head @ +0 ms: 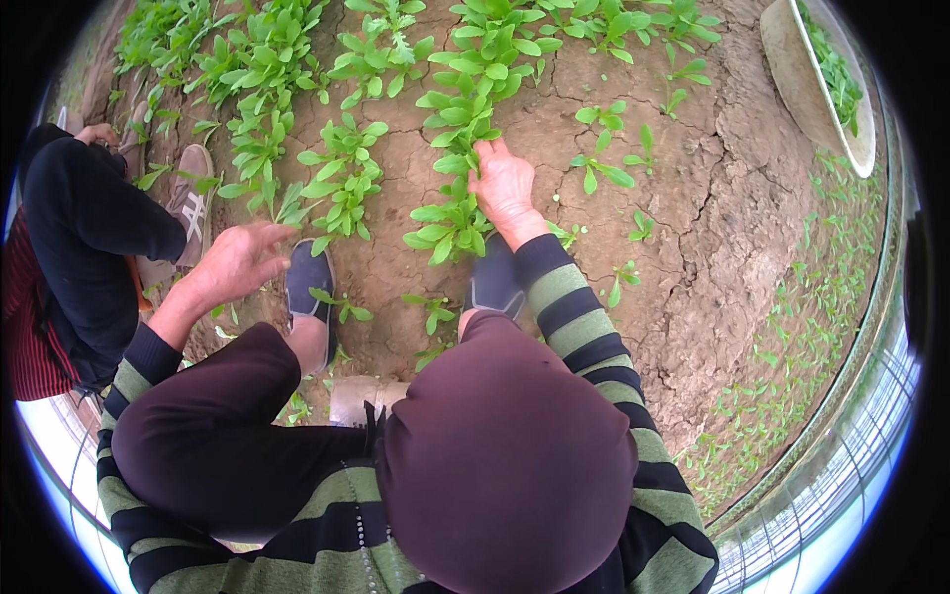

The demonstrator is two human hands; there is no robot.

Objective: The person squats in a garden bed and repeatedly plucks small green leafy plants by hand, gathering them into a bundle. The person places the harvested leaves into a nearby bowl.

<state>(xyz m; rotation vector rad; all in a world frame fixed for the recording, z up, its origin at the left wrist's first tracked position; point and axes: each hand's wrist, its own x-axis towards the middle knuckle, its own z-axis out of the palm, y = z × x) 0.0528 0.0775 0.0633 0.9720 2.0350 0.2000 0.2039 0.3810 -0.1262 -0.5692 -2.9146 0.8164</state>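
My right hand (505, 184) reaches into a dense row of leafy green seedlings (459, 117). Its fingers curl among the leaves, which hide the fingertips, so a grip on a stem cannot be made out. Slightly blurred, my left hand (243, 260) hovers to the left of my left shoe (309, 278), fingers apart and nothing in them. Just beyond that shoe grows a smaller clump of seedlings (346, 178). My right shoe (496, 275) stands on the soil, close to the near end of the dense row.
Cracked brown soil (668, 245) surrounds the rows. At the upper right, a pale tub (790, 74) leans on its side with green leaves (835, 74) inside. Another person's dark-trousered leg (111, 200) and shoe (191, 197) are close on my left. Small sprouts (787, 356) line the right edge.
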